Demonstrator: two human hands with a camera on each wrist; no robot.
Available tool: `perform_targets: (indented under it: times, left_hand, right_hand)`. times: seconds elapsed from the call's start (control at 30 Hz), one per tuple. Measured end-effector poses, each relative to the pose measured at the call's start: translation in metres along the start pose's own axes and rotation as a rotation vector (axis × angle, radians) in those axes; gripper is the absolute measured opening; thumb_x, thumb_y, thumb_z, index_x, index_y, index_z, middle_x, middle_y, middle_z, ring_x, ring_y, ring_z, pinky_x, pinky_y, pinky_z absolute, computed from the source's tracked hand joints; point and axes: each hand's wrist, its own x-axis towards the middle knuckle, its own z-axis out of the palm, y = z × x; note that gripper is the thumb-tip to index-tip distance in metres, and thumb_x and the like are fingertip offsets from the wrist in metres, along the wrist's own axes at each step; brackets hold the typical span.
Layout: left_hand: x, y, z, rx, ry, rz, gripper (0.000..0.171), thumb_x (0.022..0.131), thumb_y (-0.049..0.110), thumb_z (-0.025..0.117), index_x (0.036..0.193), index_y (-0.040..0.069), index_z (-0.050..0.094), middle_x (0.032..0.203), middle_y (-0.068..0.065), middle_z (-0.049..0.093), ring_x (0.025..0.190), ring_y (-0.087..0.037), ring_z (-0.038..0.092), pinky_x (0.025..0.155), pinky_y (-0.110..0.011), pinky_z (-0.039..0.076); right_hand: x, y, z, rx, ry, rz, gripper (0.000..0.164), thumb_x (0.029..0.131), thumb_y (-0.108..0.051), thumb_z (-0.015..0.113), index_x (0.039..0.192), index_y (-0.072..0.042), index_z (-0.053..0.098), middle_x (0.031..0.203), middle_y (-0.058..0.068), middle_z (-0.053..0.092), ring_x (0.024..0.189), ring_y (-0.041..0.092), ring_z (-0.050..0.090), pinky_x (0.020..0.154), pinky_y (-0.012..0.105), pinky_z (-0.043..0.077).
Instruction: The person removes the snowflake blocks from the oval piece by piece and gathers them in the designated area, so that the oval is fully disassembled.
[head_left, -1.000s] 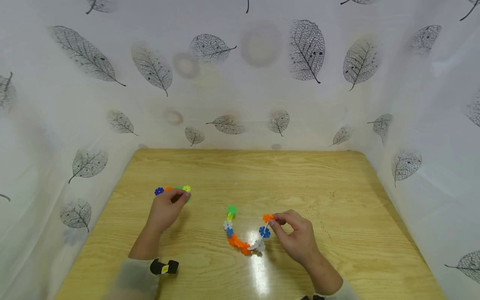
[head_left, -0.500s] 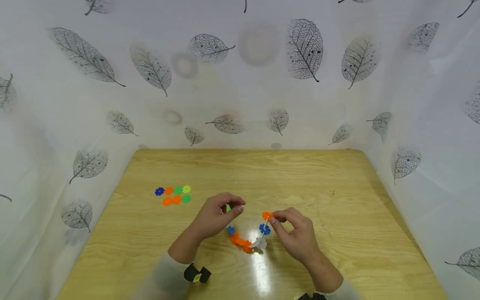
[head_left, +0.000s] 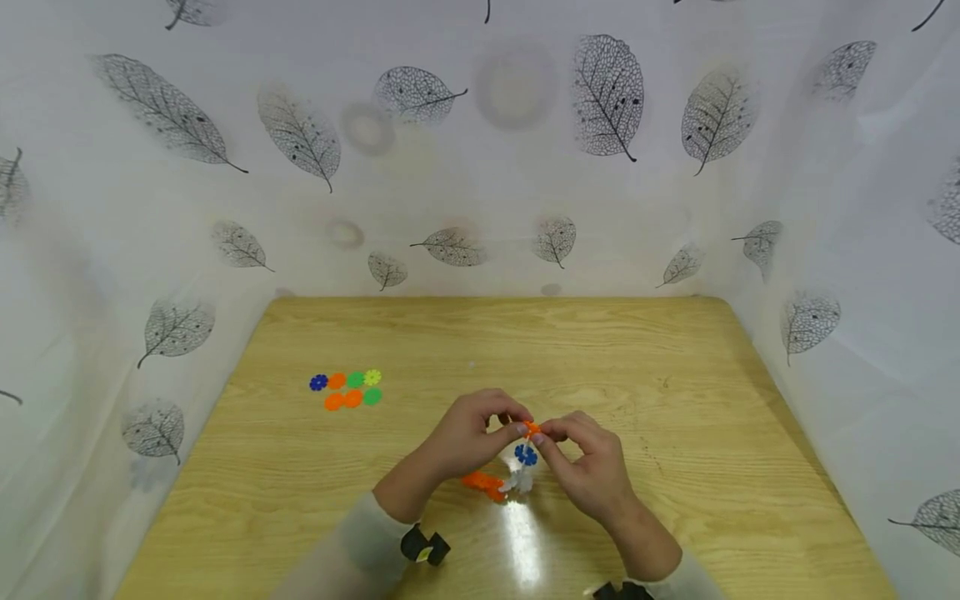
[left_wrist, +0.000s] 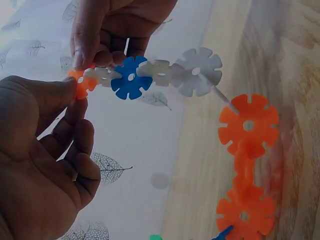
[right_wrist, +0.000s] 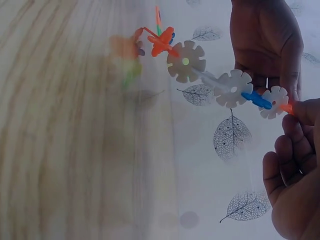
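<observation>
An orange snowflake disc (left_wrist: 87, 86) ends a chain of interlocked plastic discs, and both hands pinch it. My left hand (head_left: 468, 435) holds its left side between thumb and fingers. From the right, my right hand (head_left: 594, 462) grips it with the thumb and fingertips. Below it hangs a blue disc (head_left: 526, 455), with white discs (left_wrist: 197, 71) linked on either side. Farther along, several orange discs (left_wrist: 248, 125) continue the chain low over the table. My left hand and forearm hide the chain's other end in the head view.
Loose snowflake discs lie in two rows at the left of the wooden table (head_left: 637, 358): a dark blue disc (head_left: 318, 382), a yellow one (head_left: 372, 377), green ones (head_left: 372, 397) and orange ones (head_left: 353, 398). A leaf-patterned white curtain (head_left: 480, 167) surrounds the table's back and sides.
My left hand has left the loose discs and moved right to meet my right hand at the chain's orange end. The right hand has stayed nearly still, pinching that end.
</observation>
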Motion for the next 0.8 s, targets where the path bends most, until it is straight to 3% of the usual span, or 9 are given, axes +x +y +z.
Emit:
perform_targets:
  times: [0.17, 0.4, 0.6, 0.8]
  left_hand:
    - [0.0, 0.0, 0.0, 0.0, 0.002, -0.032, 0.008, 0.101, 0.022, 0.072, 0.105, 0.026, 0.077, 0.094, 0.02, 0.066, 0.085, -0.006, 0.06, 0.071, -0.029, 0.044]
    - [-0.001, 0.003, -0.004, -0.064, 0.022, -0.06, 0.008, 0.101, 0.023, 0.071, 0.106, 0.026, 0.077, 0.098, 0.018, 0.07, 0.087, -0.009, 0.061, 0.072, -0.032, 0.044]
    - [-0.003, 0.003, -0.007, -0.116, 0.037, -0.069, 0.01, 0.101, 0.02, 0.071, 0.107, 0.024, 0.077, 0.101, 0.016, 0.073, 0.077, -0.01, 0.058, 0.07, -0.029, 0.043]
    - [-0.005, 0.003, -0.007, -0.116, 0.067, -0.062, 0.008, 0.099, 0.016, 0.072, 0.104, 0.021, 0.078, 0.099, 0.012, 0.074, 0.076, -0.011, 0.057, 0.07, -0.029, 0.046]
  right_hand:
    - [-0.004, 0.002, 0.003, 0.01, -0.029, 0.041, 0.028, 0.084, 0.002, 0.083, 0.104, -0.015, 0.077, 0.092, -0.006, 0.072, 0.083, 0.012, 0.065, 0.075, 0.024, 0.053]
    - [-0.008, 0.002, 0.007, 0.001, -0.151, 0.169, 0.041, 0.086, -0.017, 0.087, 0.124, -0.022, 0.071, 0.117, -0.007, 0.07, 0.103, 0.019, 0.062, 0.085, 0.035, 0.052]
    - [-0.009, 0.002, 0.012, 0.038, -0.134, 0.137, 0.039, 0.086, -0.009, 0.085, 0.123, -0.014, 0.074, 0.108, 0.0, 0.075, 0.093, 0.02, 0.067, 0.081, 0.037, 0.055]
    - [-0.009, 0.0, 0.014, 0.047, -0.123, 0.103, 0.029, 0.086, -0.006, 0.084, 0.114, -0.011, 0.077, 0.103, -0.003, 0.075, 0.092, 0.02, 0.068, 0.08, 0.036, 0.057]
